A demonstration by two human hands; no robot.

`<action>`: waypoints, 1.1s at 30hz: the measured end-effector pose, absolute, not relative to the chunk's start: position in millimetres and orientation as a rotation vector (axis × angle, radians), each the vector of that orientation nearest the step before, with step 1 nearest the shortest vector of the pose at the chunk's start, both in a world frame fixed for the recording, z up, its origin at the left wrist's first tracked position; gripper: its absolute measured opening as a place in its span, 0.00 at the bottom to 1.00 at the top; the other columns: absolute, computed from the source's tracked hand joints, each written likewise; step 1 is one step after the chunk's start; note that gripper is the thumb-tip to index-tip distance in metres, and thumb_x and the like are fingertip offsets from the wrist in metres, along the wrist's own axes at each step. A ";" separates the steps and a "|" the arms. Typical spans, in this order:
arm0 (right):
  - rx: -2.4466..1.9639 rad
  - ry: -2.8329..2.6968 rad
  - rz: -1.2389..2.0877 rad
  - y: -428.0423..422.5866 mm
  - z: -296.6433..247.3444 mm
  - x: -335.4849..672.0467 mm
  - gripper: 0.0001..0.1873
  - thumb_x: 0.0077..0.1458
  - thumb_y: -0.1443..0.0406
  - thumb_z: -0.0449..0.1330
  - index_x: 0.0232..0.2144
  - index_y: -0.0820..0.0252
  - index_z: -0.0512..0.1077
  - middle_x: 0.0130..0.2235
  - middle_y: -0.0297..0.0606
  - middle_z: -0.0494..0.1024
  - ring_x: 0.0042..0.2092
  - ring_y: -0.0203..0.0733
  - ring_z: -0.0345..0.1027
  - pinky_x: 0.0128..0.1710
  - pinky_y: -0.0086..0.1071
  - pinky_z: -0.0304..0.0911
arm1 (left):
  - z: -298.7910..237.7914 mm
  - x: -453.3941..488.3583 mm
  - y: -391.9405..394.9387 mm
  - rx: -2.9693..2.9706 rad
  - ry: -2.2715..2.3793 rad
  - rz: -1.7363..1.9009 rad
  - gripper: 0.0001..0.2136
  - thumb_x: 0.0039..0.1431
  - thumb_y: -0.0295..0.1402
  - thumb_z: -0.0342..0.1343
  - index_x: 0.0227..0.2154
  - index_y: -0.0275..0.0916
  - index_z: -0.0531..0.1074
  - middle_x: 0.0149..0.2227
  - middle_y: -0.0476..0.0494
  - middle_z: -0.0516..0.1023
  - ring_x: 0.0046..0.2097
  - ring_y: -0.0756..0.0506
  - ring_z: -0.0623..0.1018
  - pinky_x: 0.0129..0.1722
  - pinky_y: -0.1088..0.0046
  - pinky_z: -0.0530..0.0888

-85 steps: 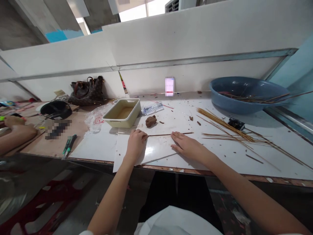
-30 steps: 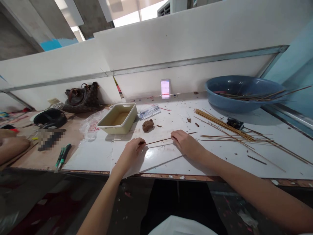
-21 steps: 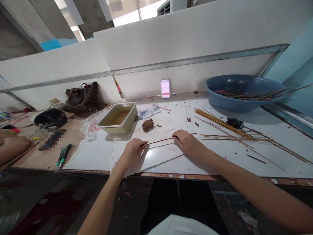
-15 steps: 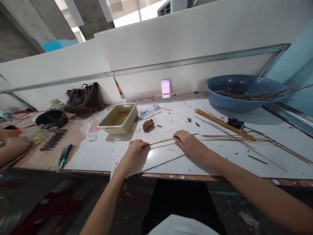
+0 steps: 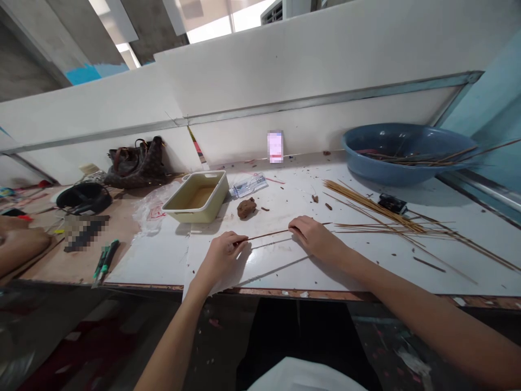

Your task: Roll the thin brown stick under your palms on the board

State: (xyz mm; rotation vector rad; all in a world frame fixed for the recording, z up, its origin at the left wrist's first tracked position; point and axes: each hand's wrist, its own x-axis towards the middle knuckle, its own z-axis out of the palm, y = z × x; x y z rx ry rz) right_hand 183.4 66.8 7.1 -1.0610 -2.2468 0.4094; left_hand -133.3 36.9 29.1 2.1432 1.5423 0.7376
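A thin brown-coated stick runs between my two hands just above the white tabletop. My left hand pinches its left end with fingers closed. My right hand is curled over the stick near its right end, and the tip pokes out past the fingers. A lump of brown paste lies just beyond the stick. A pile of bare bamboo sticks is spread to my right.
A cream tray stands at back left beside a small plastic packet. A blue basin with sticks sits at back right. A brown bag, dark headgear and green-handled tools lie left. Another person's arm rests at far left.
The stick lay flat under my open right palm earlier; now both hands grip its ends, slightly tilted and raised. Over the last second the hands barely shifted.
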 end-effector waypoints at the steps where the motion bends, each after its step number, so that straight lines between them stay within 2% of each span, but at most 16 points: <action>1: -1.059 -2.245 0.402 66.7 7.3 183.6 0.11 0.72 0.69 0.52 0.42 0.54 0.73 0.42 0.45 0.80 0.45 0.52 0.74 0.48 0.48 0.71 | 30.2 -132.4 35.9 2.117 1.551 0.746 0.13 0.69 0.43 0.58 0.44 0.45 0.86 0.43 0.41 0.86 0.43 0.39 0.84 0.44 0.62 0.76; 5: -1.049 -2.233 0.384 66.7 8.7 184.5 0.11 0.72 0.69 0.52 0.41 0.54 0.73 0.41 0.45 0.80 0.44 0.52 0.73 0.46 0.48 0.71 | 30.3 -129.9 35.3 2.066 1.561 0.808 0.14 0.70 0.43 0.56 0.40 0.45 0.86 0.41 0.42 0.88 0.42 0.38 0.85 0.44 0.62 0.77; 11: -1.020 -2.229 0.357 65.4 11.4 185.3 0.11 0.70 0.71 0.53 0.41 0.53 0.73 0.41 0.44 0.80 0.44 0.52 0.73 0.45 0.48 0.72 | 25.1 -130.9 37.7 1.987 1.576 0.862 0.11 0.64 0.42 0.60 0.38 0.45 0.86 0.41 0.41 0.89 0.43 0.37 0.85 0.44 0.60 0.79; 15: -0.992 -2.261 0.355 62.1 14.4 183.9 0.12 0.68 0.73 0.53 0.41 0.53 0.73 0.42 0.44 0.79 0.45 0.53 0.73 0.44 0.48 0.72 | 22.0 -128.6 37.3 1.997 1.645 0.848 0.09 0.62 0.36 0.59 0.33 0.44 0.84 0.36 0.42 0.87 0.39 0.38 0.84 0.40 0.61 0.79; 19: -0.990 -2.276 0.358 59.5 16.0 181.5 0.11 0.69 0.72 0.52 0.42 0.54 0.73 0.42 0.45 0.79 0.45 0.53 0.74 0.45 0.48 0.73 | 20.4 -126.3 39.2 2.037 1.696 0.859 0.10 0.62 0.32 0.56 0.31 0.44 0.83 0.35 0.41 0.86 0.40 0.38 0.83 0.42 0.59 0.78; 22: -1.000 -2.279 0.348 60.0 15.3 181.3 0.11 0.71 0.71 0.52 0.42 0.54 0.73 0.42 0.45 0.79 0.44 0.53 0.74 0.45 0.48 0.73 | 21.8 -126.7 40.6 2.105 1.693 0.885 0.10 0.64 0.34 0.57 0.35 0.44 0.84 0.37 0.40 0.86 0.43 0.36 0.83 0.45 0.57 0.77; 24: -1.002 -2.276 0.346 61.3 14.4 182.4 0.11 0.71 0.71 0.52 0.41 0.54 0.73 0.42 0.44 0.79 0.44 0.52 0.74 0.45 0.47 0.73 | 24.1 -127.6 40.1 2.108 1.684 0.933 0.11 0.65 0.37 0.59 0.44 0.44 0.85 0.39 0.40 0.87 0.44 0.36 0.83 0.46 0.57 0.78; 27: -1.000 -2.254 0.342 63.9 13.2 185.7 0.11 0.71 0.70 0.53 0.41 0.53 0.74 0.41 0.43 0.80 0.43 0.51 0.75 0.45 0.47 0.73 | 28.3 -128.7 37.1 2.006 1.671 0.980 0.18 0.63 0.39 0.63 0.55 0.46 0.80 0.38 0.44 0.88 0.40 0.39 0.85 0.44 0.60 0.79; 28: -0.997 -2.247 0.345 64.7 12.8 186.9 0.11 0.71 0.70 0.53 0.41 0.53 0.74 0.41 0.43 0.80 0.43 0.51 0.75 0.45 0.47 0.73 | 29.4 -128.9 35.9 1.976 1.671 0.979 0.18 0.63 0.40 0.64 0.54 0.46 0.80 0.37 0.46 0.87 0.39 0.39 0.85 0.44 0.61 0.79; 30: -0.993 -2.234 0.363 66.1 12.4 189.0 0.11 0.72 0.69 0.53 0.41 0.53 0.74 0.41 0.44 0.81 0.43 0.51 0.75 0.45 0.47 0.73 | 30.1 -129.1 34.0 1.956 1.678 0.973 0.13 0.62 0.43 0.66 0.46 0.46 0.81 0.35 0.46 0.87 0.39 0.39 0.85 0.43 0.61 0.79; 33: -1.004 -2.214 0.393 67.2 12.5 190.8 0.11 0.72 0.68 0.53 0.41 0.53 0.75 0.42 0.44 0.81 0.44 0.52 0.76 0.44 0.46 0.73 | 27.1 -129.3 32.8 2.013 1.669 0.994 0.09 0.63 0.44 0.65 0.36 0.45 0.82 0.38 0.44 0.87 0.40 0.39 0.85 0.44 0.61 0.79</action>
